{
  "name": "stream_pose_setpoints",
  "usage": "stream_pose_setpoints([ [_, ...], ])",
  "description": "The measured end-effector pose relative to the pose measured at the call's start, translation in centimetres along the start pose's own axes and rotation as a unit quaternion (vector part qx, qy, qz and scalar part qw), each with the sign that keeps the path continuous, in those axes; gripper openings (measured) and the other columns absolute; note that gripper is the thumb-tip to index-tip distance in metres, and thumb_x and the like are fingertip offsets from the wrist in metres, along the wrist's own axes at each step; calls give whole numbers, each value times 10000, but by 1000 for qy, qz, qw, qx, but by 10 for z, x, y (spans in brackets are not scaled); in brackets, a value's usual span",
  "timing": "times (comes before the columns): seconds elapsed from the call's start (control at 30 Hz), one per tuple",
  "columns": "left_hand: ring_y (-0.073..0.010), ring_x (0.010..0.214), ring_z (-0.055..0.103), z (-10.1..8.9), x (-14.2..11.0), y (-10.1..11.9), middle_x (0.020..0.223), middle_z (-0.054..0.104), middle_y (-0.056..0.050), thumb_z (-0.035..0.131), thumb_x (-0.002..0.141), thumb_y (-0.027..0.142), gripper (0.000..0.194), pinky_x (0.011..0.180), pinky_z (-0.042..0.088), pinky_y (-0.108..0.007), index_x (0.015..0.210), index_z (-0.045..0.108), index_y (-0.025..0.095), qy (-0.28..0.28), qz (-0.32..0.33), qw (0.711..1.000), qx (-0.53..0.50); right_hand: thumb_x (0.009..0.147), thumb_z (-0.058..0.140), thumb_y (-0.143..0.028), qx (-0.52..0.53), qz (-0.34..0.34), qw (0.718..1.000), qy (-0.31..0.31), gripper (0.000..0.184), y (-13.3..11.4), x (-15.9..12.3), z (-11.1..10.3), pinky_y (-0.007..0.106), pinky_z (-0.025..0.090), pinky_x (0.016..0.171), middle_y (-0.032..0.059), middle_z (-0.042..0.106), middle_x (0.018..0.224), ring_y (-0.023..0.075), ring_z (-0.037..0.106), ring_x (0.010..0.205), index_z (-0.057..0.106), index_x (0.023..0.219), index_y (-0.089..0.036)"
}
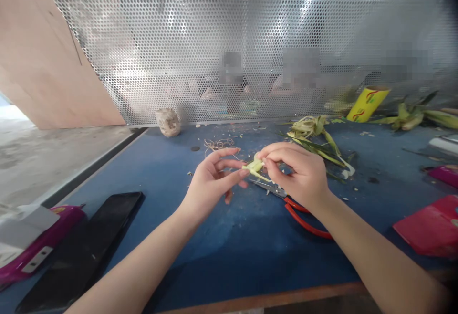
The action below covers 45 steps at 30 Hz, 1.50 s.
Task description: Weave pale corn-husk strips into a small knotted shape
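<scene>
Between my two hands, above the blue table, is a small folded piece of pale green corn husk (255,167). My left hand (219,173) pinches its left end with thumb and fingers, the other fingers loosely apart. Thumb and forefinger of my right hand (298,168) grip its right end. Scissors (310,225) with red handles lie on the table below, partly hidden by my right hand and forearm. Beyond my right hand is a heap of corn husk strips (311,130). A loose tangle of thin brown string (218,146) lies beyond my left hand.
A perforated metal panel (200,56) borders the table's far side. A whitish lump (168,122) and a yellow cylinder (368,104) stand before it. More husks (411,116) lie far right. A black phone (89,247) is at left, a red object (431,225) at right.
</scene>
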<state>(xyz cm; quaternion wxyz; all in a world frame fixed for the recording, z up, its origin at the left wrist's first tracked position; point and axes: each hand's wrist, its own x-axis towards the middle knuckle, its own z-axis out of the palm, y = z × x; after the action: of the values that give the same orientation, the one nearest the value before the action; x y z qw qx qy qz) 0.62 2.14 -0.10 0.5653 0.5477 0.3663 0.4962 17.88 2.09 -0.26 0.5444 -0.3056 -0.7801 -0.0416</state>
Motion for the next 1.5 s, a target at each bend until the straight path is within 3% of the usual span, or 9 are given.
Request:
stream_pose_setpoints([
  [0.17, -187, 731, 638, 0, 2, -6, 747, 648, -32, 715, 678, 180, 500, 417, 505, -217, 1116, 482, 123, -27, -46, 998, -28, 790, 522, -67, 20, 0, 1000, -11, 183, 0, -1, 1, 246, 495, 672, 34, 680, 790, 136, 636, 756, 544, 663, -197],
  [0.37, -49, 489, 474, 2, 2, -11, 660, 593, 38, 700, 709, 203, 383, 457, 417, -181, 1049, 535, 143, -33, 3, 999, -10, 871, 457, -153, 87, 113, 990, -4, 157, 0, -8, 13, 245, 468, 626, 23, 640, 806, 124, 591, 699, 566, 765, -196],
  [0.47, -48, 528, 472, 3, 1, -12, 678, 592, 35, 702, 711, 209, 401, 481, 395, -171, 1063, 523, 141, -18, 11, 999, 24, 888, 438, -167, 80, 150, 985, 26, 162, -1, -13, 20, 231, 442, 578, 11, 603, 741, 107, 552, 620, 562, 785, -183],
  [0.8, -75, 448, 519, 11, -5, -15, 636, 590, 41, 698, 712, 187, 380, 391, 414, -192, 1006, 459, 156, -68, -30, 995, -61, 879, 437, -146, 101, 155, 981, 53, 176, -4, -18, 28, 235, 387, 517, -1, 511, 697, 80, 433, 519, 485, 713, -179],
  [1.03, -36, 404, 459, 13, -9, -12, 616, 604, 37, 704, 713, 154, 376, 408, 398, -176, 1009, 472, 148, -96, -100, 980, -146, 850, 443, -66, 76, 88, 989, 95, 196, -5, -13, 22, 218, 419, 547, 11, 525, 744, 95, 494, 629, 470, 695, -183],
  [1.23, -90, 472, 524, 16, -13, -13, 628, 585, 39, 732, 672, 187, 510, 420, 406, -205, 1047, 387, 168, -133, -112, 981, -91, 865, 451, -94, 122, 116, 979, 111, 168, 0, -12, 20, 200, 446, 496, 14, 517, 778, 84, 517, 596, 485, 725, -182],
  [1.33, -120, 544, 548, 16, -13, -16, 681, 555, 35, 704, 696, 239, 562, 475, 442, -251, 1104, 323, 181, -128, -73, 989, -7, 860, 457, -102, 122, 119, 980, 101, 162, 1, -12, 20, 205, 442, 484, 15, 524, 779, 87, 513, 589, 483, 721, -182],
  [1.4, -144, 676, 561, 15, -14, -18, 788, 528, 5, 699, 695, 272, 606, 564, 463, -286, 1149, 307, 189, -64, 19, 993, 97, 851, 457, -93, 109, 121, 984, 76, 176, 1, -12, 19, 214, 436, 501, 15, 533, 761, 93, 504, 596, 472, 702, -183],
  [1.5, -164, 828, 528, 10, -15, -21, 892, 493, -17, 757, 633, 290, 715, 704, 454, -319, 1197, 324, 207, 35, 243, 923, 297, 840, 454, -78, 89, 114, 988, 46, 196, 1, -11, 19, 213, 411, 505, 10, 533, 728, 93, 481, 592, 449, 677, -187],
])
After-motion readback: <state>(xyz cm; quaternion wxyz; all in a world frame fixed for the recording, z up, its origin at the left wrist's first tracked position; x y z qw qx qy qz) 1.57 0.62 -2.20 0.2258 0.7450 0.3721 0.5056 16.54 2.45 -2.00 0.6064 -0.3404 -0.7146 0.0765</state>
